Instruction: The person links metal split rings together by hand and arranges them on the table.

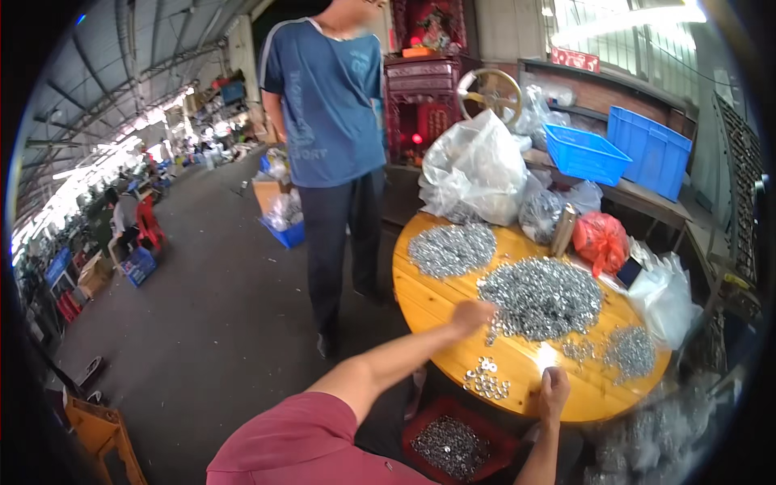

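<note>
The left hand (473, 318) is held, blurred, at the near-left rim of the big metal heap (540, 297); whether anything is pinched cannot be told. Below it, loose rings (488, 366) are spread on the wooden table (422, 301), probably best kept apart from the heap. Farther right, the right hand (554, 391) is curled in, any contents hidden; rings are best gripped few at a time.

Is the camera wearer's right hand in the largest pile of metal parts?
No, the right hand is at the near edge of the round table, apart from the largest pile.
</note>
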Tool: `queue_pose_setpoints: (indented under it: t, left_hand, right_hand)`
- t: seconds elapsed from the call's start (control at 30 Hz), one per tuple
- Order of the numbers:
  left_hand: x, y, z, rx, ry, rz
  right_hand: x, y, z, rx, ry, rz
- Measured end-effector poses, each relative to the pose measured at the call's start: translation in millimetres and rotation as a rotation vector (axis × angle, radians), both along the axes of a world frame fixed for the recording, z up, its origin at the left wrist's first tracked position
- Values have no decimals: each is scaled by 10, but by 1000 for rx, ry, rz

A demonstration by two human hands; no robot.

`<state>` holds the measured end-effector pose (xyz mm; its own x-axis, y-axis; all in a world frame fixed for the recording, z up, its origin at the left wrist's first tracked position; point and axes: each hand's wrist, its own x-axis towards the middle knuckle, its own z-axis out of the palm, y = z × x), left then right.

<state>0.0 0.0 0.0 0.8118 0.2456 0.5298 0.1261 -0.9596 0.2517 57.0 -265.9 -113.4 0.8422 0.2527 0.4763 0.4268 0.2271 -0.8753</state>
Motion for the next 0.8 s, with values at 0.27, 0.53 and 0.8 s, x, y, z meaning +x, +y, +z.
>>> queue_pose_setpoints:
  t: [0.27, 0.53, 0.8]
  left_hand:
    - [747, -2586, -501, -85, -89, -110]
    - [94, -2102, -228, -546, 137, -54]
    - [189, -1775, 6, -225, 146, 58]
  right_hand:
    - [116, -1562, 114, -242, -56, 38]
    - [418, -1649, 42, -367, -129, -27]
    - [343, -1695, -96, -358, -66, -31]
